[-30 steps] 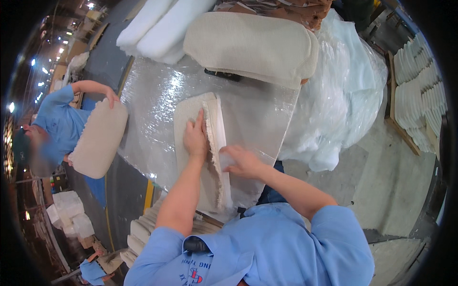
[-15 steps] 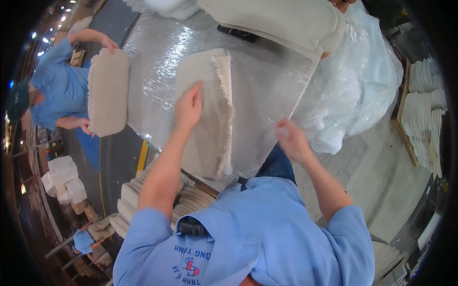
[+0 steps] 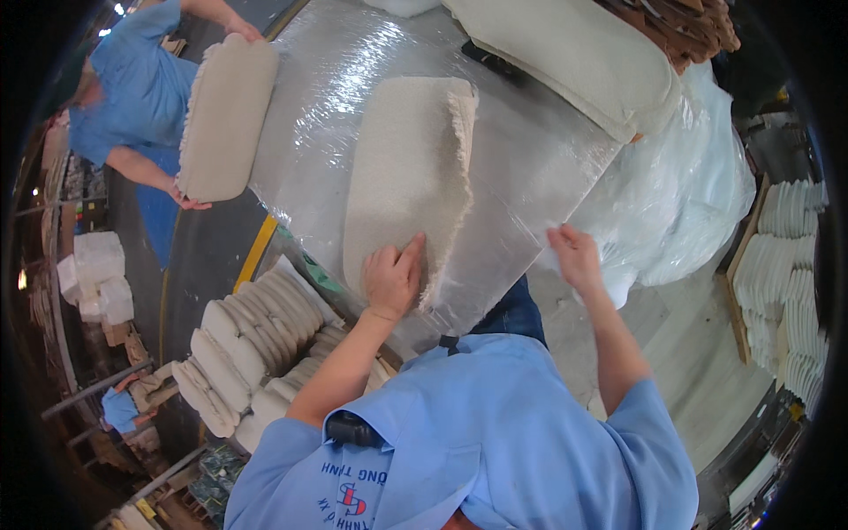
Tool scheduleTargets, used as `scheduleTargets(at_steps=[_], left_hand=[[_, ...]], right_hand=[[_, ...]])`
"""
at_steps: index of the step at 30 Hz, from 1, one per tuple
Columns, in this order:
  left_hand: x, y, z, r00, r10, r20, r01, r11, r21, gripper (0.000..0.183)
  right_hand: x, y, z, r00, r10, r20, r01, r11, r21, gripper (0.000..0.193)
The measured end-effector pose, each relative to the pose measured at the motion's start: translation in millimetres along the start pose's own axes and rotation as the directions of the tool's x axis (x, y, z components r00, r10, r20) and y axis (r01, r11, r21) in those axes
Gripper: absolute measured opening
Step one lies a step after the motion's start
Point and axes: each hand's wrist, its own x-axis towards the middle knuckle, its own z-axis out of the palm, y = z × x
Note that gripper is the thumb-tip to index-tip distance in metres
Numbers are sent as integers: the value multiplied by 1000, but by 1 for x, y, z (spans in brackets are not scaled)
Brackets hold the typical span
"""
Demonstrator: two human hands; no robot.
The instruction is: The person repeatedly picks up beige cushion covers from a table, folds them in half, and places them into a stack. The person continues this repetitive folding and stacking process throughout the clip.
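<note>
A beige fabric cushion cover (image 3: 397,168) lies on the plastic-covered table in front of me, its fringed, fraying long edge toward my right. My left hand (image 3: 395,276) rests on its near end, index finger stretched out and the others partly bent. Off the table's right corner, my right hand (image 3: 576,254) is raised with thumb and fingers pinched together. Anything between those fingertips is too fine to make out.
Across the table at left, another person (image 3: 132,97) holds a similar cushion cover (image 3: 231,119). Beige padded pieces (image 3: 565,62) lie stacked at the far right, beside brown pieces (image 3: 680,31). Clear plastic wrap (image 3: 680,185) bulges at right. Stacked cushions (image 3: 256,327) stand at my near left.
My left hand has slid from the cover's middle to its near end. My right hand has moved slightly right, still pinched. The view has shifted, and a strand seen earlier no longer shows.
</note>
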Motion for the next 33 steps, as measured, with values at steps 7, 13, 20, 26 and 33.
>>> scheduleTargets(at_steps=[7, 13, 20, 26, 33], left_hand=[[3, 33, -57, 750, -542, 379, 577, 255, -776, 42], [-26, 84, -115, 684, -370, 629, 71, -825, -561, 49], [-137, 34, -74, 421, -742, 521, -271, -651, -709, 38], [-161, -108, -46, -178, -924, 339, -225, -297, -928, 43], [-108, -244, 23, 15, -883, 470, 227, -455, -861, 55]], right_hand=[[-44, -133, 31, 715, -625, 314, 680, 727, -99, 9], [-72, -198, 154, 350, -797, 493, 937, 311, -161, 31], [-89, -196, 214, 145, -555, 819, 711, 634, 304, 57], [34, -227, 212, 514, -560, 650, 783, 616, -88, 51], [100, -200, 243, 494, -695, 523, 868, 353, -350, 38]])
